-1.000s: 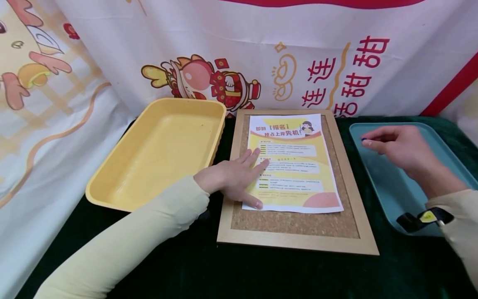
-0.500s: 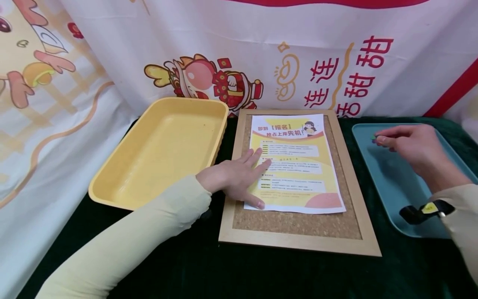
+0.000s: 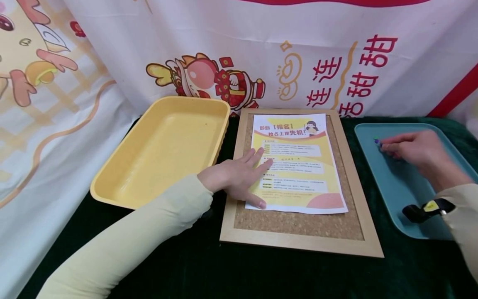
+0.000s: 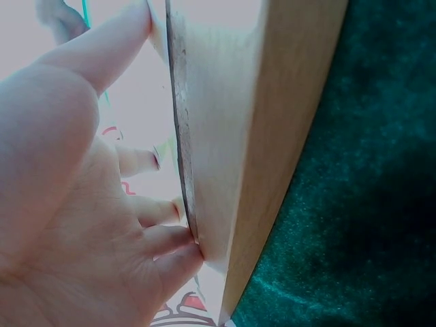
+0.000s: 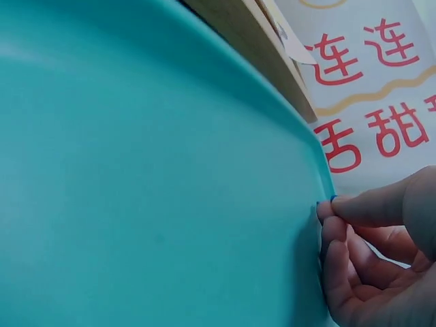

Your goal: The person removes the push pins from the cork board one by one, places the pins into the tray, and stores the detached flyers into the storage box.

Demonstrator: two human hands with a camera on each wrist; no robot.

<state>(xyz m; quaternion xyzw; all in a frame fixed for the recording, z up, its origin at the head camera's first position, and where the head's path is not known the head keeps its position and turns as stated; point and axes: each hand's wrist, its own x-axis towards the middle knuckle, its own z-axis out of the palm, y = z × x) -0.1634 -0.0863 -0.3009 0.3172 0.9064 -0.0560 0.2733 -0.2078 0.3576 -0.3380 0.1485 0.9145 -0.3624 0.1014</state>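
My left hand [image 3: 242, 178] lies with spread fingers across the left edge of a printed yellow and white sheet of paper [image 3: 291, 199]. The sheet rests on a cork board [image 3: 298, 224] with a wooden frame. Over the blue tray [image 3: 403, 199], my right hand [image 3: 422, 151] has its thumb and fingertips together, pinching a small blue push pin [image 5: 333, 199]. In the head view, tiny green and blue pieces [image 3: 376, 141] show at the fingertips; their exact shape is too small to tell. Curled fingers hide whatever else lies under the right hand.
A deep yellow tray [image 3: 108, 182] stands left of the board, partly behind the left sleeve. Dark green cloth [image 3: 291, 274] covers the table. A printed white curtain [image 3: 254, 33] hangs right behind everything. The board's raised frame [image 4: 252, 136] stands beside the left hand.
My right hand has moved slightly right and down over the blue tray, its fingertips lower now. The left hand stays on the paper. The whole head view has shifted slightly.
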